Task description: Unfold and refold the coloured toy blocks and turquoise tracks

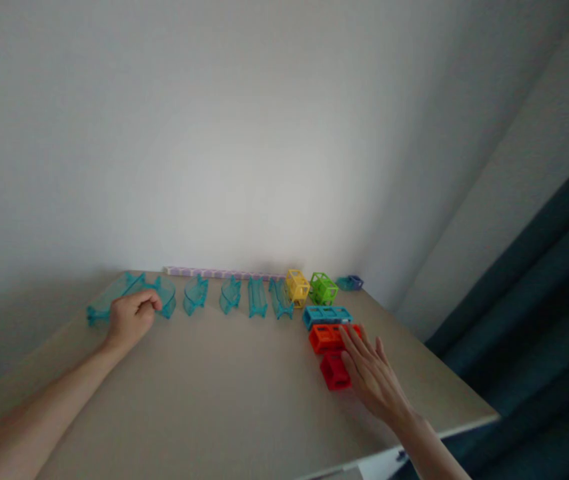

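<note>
Red block [333, 372] against right hand [371, 377]

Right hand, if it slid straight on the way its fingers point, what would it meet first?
Probably the orange block, at the right hand's fingertips; the blue block lies just behind it. Contact is hard to judge.

Home room: white wall [264, 133], teal curtain [539, 320], toy blocks [327, 315] on beige table [224, 387].

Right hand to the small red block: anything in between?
Nothing visible. The right hand lies open beside the small red block, fingers at its right edge; the orange-red block sits just beyond, not between.
</note>
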`<state>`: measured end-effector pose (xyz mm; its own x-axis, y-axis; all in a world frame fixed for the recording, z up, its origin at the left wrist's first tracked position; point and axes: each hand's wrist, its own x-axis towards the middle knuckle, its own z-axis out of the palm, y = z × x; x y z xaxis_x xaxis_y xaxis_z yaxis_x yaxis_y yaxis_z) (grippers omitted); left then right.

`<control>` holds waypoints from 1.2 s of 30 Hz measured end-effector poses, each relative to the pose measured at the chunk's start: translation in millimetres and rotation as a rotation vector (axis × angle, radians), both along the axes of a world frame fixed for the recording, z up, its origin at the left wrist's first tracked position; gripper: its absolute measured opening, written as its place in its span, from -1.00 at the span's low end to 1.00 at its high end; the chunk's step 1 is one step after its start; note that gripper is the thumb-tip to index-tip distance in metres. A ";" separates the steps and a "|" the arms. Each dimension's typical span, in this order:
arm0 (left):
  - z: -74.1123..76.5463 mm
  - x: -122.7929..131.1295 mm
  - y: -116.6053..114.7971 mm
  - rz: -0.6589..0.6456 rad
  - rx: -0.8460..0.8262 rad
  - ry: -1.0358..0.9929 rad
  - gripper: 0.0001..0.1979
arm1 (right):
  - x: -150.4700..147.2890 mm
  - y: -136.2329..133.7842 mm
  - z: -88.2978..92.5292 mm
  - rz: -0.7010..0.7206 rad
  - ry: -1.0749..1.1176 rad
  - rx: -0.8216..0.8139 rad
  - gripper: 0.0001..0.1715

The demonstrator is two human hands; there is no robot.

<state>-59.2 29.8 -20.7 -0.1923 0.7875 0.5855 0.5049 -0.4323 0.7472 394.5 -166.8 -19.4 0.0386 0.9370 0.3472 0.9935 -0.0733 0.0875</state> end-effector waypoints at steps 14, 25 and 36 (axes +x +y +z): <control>-4.0 -1.3 1.7 0.011 0.064 0.052 -0.82 | 0.4 20.8 -6.2 -0.073 -0.056 0.033 -0.42; -2.9 -2.9 1.4 -0.028 0.090 0.130 -0.80 | 11.9 39.6 -0.1 -0.059 -0.013 -0.078 -0.43; 2.8 11.5 -8.6 -0.209 0.146 0.242 -0.78 | -76.1 -7.8 15.9 0.171 0.072 -0.073 -0.44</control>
